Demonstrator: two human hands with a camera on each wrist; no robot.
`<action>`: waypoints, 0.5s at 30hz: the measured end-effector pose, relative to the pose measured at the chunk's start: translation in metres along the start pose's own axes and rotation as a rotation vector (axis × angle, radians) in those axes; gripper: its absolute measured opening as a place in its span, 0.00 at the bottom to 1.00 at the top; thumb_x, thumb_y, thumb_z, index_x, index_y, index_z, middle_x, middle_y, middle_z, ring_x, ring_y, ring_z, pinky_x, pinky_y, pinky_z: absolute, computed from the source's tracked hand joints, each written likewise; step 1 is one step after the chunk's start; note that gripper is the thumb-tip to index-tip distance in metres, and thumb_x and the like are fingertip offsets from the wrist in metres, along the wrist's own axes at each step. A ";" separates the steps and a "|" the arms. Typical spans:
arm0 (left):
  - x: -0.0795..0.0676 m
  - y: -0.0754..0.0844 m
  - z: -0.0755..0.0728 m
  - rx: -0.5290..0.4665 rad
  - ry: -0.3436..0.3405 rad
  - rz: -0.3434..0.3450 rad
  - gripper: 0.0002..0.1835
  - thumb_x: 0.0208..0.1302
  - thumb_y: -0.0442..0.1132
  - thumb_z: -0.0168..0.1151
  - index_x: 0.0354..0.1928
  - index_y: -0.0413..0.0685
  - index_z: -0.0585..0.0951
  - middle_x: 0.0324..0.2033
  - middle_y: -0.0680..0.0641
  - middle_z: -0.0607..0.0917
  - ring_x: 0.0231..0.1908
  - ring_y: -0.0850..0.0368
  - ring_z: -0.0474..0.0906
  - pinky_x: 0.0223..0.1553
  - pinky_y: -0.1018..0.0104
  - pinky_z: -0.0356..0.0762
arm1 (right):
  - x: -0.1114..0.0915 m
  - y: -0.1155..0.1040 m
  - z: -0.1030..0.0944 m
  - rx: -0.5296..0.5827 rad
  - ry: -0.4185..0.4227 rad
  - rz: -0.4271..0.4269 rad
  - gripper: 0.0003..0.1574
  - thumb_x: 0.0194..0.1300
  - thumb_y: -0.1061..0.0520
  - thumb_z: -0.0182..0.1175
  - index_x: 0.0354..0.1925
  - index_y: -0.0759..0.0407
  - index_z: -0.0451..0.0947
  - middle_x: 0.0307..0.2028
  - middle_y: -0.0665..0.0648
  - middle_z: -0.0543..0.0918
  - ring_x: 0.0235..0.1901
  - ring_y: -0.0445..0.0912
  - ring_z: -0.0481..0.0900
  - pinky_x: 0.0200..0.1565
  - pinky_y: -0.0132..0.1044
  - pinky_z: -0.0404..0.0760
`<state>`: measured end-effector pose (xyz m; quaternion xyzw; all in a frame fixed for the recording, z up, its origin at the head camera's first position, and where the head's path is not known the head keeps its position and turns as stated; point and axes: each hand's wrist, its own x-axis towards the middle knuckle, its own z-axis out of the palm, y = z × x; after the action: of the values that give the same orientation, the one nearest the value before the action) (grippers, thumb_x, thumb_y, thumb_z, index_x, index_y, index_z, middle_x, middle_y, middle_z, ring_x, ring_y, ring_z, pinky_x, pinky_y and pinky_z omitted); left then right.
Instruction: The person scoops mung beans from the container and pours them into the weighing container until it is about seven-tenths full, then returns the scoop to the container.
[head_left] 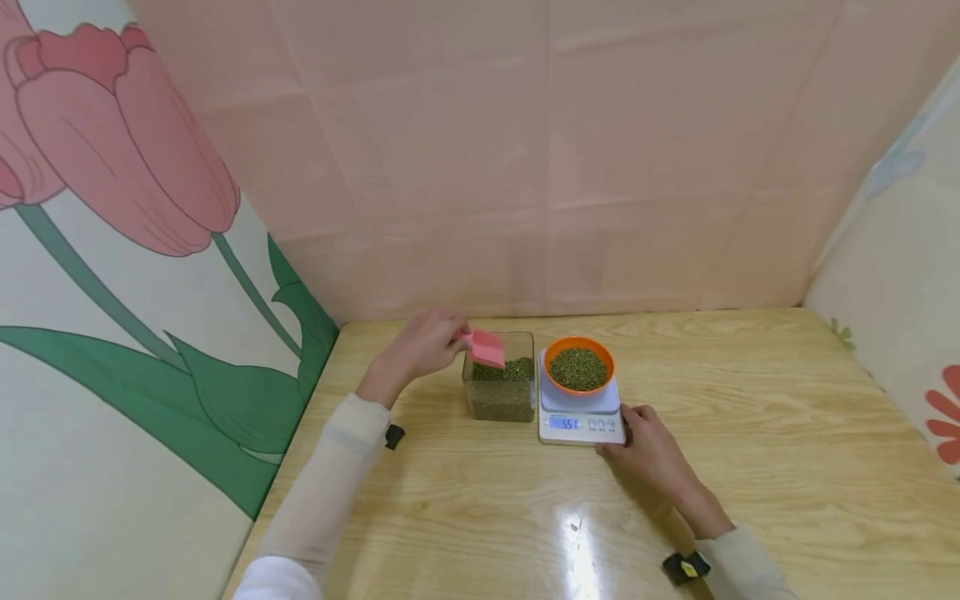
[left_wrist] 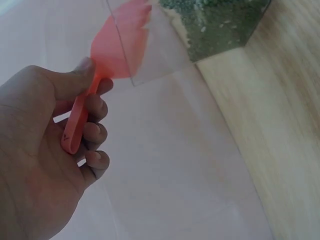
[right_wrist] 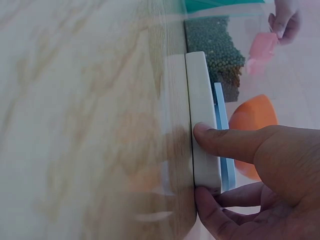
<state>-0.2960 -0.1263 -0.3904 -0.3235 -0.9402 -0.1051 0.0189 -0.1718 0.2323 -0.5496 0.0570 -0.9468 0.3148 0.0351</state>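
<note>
My left hand [head_left: 427, 343] grips the handle of a pink scoop [head_left: 489, 350], fingers curled round it in the left wrist view. The blade is over a clear plastic box [head_left: 502, 412] partly filled with green mung beans [head_left: 517, 367]. Just right of the box is a white kitchen scale [head_left: 553, 432], its lit display appearing to read 551. An orange bowl [head_left: 611, 367] of mung beans rests on its platform. My right hand [head_left: 652, 454] holds the scale's near right corner; in the right wrist view the thumb [right_wrist: 215, 140] presses its front face and the fingertips touch the side.
The wood-grain table [head_left: 750, 417] runs up to a pink cloth-covered back wall [head_left: 637, 167]. A panel with painted tulips [head_left: 127, 142] borders the left, and a pale panel [head_left: 915, 275] the right. Black wrist bands show on both arms.
</note>
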 end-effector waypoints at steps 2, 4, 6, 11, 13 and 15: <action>-0.001 0.000 0.002 0.020 -0.006 0.006 0.14 0.79 0.46 0.63 0.53 0.44 0.87 0.52 0.45 0.89 0.52 0.49 0.84 0.56 0.53 0.83 | 0.000 0.000 0.000 0.002 0.001 -0.003 0.53 0.61 0.54 0.80 0.70 0.84 0.66 0.57 0.80 0.75 0.49 0.66 0.81 0.51 0.62 0.85; -0.001 0.000 0.003 0.035 -0.014 0.014 0.15 0.79 0.46 0.63 0.54 0.44 0.88 0.52 0.45 0.89 0.52 0.48 0.85 0.57 0.53 0.83 | 0.000 0.000 0.001 0.005 0.002 -0.004 0.53 0.61 0.54 0.80 0.70 0.84 0.66 0.57 0.80 0.75 0.48 0.65 0.81 0.51 0.62 0.85; -0.001 0.000 0.004 0.051 -0.021 0.024 0.15 0.79 0.46 0.64 0.55 0.44 0.88 0.52 0.45 0.90 0.51 0.49 0.85 0.56 0.54 0.83 | 0.000 0.000 0.000 0.003 0.004 -0.008 0.54 0.60 0.53 0.80 0.70 0.83 0.67 0.56 0.80 0.75 0.48 0.65 0.82 0.50 0.61 0.85; 0.001 0.003 0.007 0.092 -0.043 0.044 0.15 0.77 0.48 0.66 0.54 0.48 0.90 0.49 0.48 0.91 0.48 0.53 0.85 0.52 0.57 0.83 | 0.000 0.000 0.000 -0.005 0.009 -0.012 0.54 0.60 0.53 0.81 0.69 0.83 0.67 0.55 0.79 0.76 0.47 0.64 0.82 0.48 0.59 0.85; 0.002 0.005 0.008 0.112 -0.054 0.048 0.14 0.76 0.50 0.67 0.52 0.50 0.91 0.47 0.50 0.91 0.46 0.55 0.84 0.49 0.59 0.82 | 0.000 0.000 0.001 -0.007 0.012 -0.014 0.54 0.59 0.52 0.81 0.69 0.84 0.67 0.55 0.80 0.76 0.46 0.64 0.81 0.48 0.60 0.85; 0.003 0.005 0.009 0.123 -0.066 0.051 0.13 0.75 0.51 0.68 0.50 0.52 0.92 0.44 0.52 0.90 0.44 0.56 0.82 0.47 0.60 0.81 | 0.000 0.001 0.001 -0.006 0.013 -0.015 0.54 0.59 0.53 0.81 0.69 0.83 0.67 0.55 0.79 0.76 0.46 0.64 0.81 0.48 0.60 0.85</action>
<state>-0.2946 -0.1185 -0.3983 -0.3488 -0.9365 -0.0357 0.0103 -0.1722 0.2323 -0.5504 0.0618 -0.9471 0.3120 0.0439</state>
